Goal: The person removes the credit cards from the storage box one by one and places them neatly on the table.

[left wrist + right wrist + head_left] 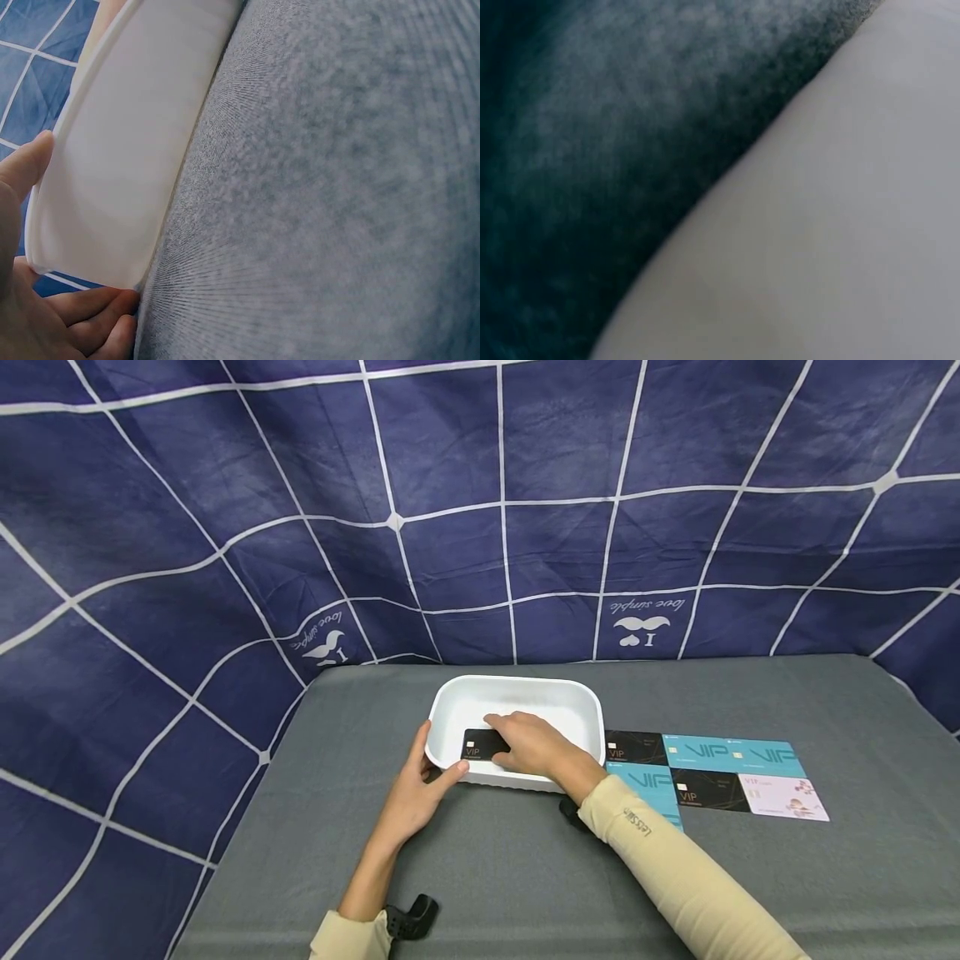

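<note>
A white plastic box [517, 782] stands on the grey cloth. My left hand [414, 795] grips its near left corner, the thumb over the near rim and the other fingers around the end. In the left wrist view, the fingers [94, 307] curl by the box's [120, 157] lower corner. Inside the box, my right hand [534, 745] holds a black VIP card [480, 745] by its right part, index finger at the far edge and thumb at the near edge. The right wrist view shows only the box's blurred white wall [817, 225]; the hand is out of sight there.
Right of the box, cards lie edge to edge in two rows: black cards [712, 790], blue cards [701, 752] and a pink card [783, 797]. My right forearm partly covers the lower blue card [648, 783]. A navy grid curtain [450, 560] hangs behind the grey table [360, 718].
</note>
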{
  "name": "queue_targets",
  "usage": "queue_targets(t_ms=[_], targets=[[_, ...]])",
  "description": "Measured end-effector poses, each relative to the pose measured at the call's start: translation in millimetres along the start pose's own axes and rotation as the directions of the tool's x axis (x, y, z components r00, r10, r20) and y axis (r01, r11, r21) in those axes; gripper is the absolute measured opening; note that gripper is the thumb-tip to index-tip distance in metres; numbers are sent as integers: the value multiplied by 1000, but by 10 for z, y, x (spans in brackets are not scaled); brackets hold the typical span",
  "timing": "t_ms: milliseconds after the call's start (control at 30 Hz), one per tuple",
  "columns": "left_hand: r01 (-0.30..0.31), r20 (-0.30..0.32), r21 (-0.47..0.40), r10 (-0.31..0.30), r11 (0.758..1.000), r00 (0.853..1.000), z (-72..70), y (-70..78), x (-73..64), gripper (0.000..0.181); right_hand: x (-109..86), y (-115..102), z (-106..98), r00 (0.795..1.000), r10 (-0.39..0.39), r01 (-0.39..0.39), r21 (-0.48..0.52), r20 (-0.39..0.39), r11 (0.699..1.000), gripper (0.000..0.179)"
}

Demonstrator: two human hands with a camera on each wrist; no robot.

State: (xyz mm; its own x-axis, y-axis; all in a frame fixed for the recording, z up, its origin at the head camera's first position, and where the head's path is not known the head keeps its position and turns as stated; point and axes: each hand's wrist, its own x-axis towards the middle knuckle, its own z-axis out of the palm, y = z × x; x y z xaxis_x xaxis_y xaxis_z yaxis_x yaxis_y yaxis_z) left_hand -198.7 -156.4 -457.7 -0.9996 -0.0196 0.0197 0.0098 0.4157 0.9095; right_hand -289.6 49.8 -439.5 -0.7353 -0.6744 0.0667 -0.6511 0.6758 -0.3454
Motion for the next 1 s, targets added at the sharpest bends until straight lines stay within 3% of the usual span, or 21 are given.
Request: queue_targets(t_ms=[433,667,1000], targets=[[0,-6,-3,0,1000,1000,9,7,-1,96,6,20,-8,995,-39,45,72,-88,996,58],[0,-3,0,0,1000,1000,10,-5,10,96,-9,24,-14,990,-21,35,103,-142,994,58],[1,-13,3,-1,1000,1000,21,-23,16,95,-10,53,-40,941,-58,111,140,-335,984,52]])
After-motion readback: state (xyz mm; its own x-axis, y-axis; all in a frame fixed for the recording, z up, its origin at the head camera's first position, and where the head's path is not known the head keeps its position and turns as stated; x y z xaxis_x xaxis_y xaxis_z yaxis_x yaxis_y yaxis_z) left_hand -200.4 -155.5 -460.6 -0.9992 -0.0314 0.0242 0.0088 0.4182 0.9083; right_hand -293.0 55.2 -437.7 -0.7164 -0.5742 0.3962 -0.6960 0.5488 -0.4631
